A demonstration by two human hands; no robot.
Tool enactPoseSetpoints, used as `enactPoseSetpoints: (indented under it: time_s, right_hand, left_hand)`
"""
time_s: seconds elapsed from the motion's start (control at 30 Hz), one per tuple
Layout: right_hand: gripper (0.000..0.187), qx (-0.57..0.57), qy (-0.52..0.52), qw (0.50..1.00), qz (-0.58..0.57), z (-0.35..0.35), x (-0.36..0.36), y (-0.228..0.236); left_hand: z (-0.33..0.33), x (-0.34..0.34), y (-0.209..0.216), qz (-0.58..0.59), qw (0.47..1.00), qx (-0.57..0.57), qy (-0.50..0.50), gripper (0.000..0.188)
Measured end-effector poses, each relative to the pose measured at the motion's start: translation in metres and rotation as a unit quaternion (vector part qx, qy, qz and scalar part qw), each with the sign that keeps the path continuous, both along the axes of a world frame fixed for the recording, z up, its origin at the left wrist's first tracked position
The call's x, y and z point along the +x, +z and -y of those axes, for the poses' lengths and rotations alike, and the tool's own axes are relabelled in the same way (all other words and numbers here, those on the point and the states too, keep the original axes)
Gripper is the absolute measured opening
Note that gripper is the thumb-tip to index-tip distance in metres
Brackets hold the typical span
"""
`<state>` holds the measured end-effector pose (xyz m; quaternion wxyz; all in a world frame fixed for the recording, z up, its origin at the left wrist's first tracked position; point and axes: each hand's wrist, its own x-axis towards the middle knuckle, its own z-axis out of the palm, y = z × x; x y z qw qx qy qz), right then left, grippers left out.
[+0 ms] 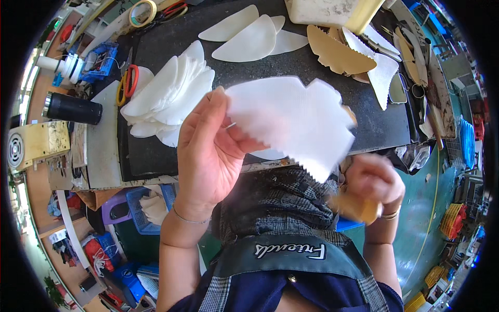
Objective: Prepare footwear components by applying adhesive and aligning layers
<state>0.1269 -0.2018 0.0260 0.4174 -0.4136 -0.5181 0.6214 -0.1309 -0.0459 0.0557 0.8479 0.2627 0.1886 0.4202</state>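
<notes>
In my left hand (208, 145), pinched between thumb and fingers, is a thin white sheet piece (291, 114) with zigzag edges and a notch at its top. It is raised over the table's near edge, and a bit of tan shows behind its right side. My right hand (375, 179), lower and to the right, is smeared by motion. Its fingers look curled round a yellow-brown object (358, 207) whose kind is too blurred to make out. A pile of curved white pieces (174, 93) lies left of my left hand. More white half-moon pieces (247, 40) lie farther back.
Tan zigzag-edged templates (340, 52) and a pale container (325, 11) sit at the back right. Red-and-yellow-handled scissors (127, 85) lie by the white pile, near a black bottle (73, 107). A tape roll (142, 13) is at the back left. The dark table mat (150, 158) ends before me.
</notes>
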Motion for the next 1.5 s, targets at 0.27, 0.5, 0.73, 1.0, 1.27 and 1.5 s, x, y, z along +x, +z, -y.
enactPoseSetpoints:
  time_s: [0.27, 0.5, 0.73, 1.0, 1.27, 1.5]
  right_hand:
    - [0.061, -0.067, -0.112, 0.984, -0.122, -0.016, -0.027, -0.007]
    - [0.025, 0.027, -0.267, 0.96, 0.075, -0.075, -0.069, 0.008]
    - [0.026, 0.002, -0.223, 0.94, 0.259, -0.091, -0.069, -0.021]
    - [0.038, 0.172, -0.319, 0.721, 0.591, -0.09, -0.039, 0.001]
    - [0.019, 0.315, -0.317, 0.55, 0.705, -0.105, 0.049, -0.018]
    - [0.005, 0.296, -0.358, 0.623, 0.629, -0.102, 0.024, -0.015]
  left_hand:
    - [0.035, -0.004, 0.002, -0.147, 0.683, 0.663, -0.271, 0.021]
    - [-0.014, -0.038, -0.016, -0.334, 0.878, 0.34, -0.043, 0.005]
    - [-0.027, -0.031, -0.04, -0.428, 0.832, 0.349, -0.045, 0.007]
    - [-0.016, -0.022, -0.027, -0.554, 0.501, 0.663, 0.06, 0.032]
    - [0.034, -0.012, -0.044, -0.39, 0.754, 0.525, 0.059, 0.023]
    - [0.044, -0.012, -0.022, -0.274, 0.882, 0.178, -0.34, 0.023]
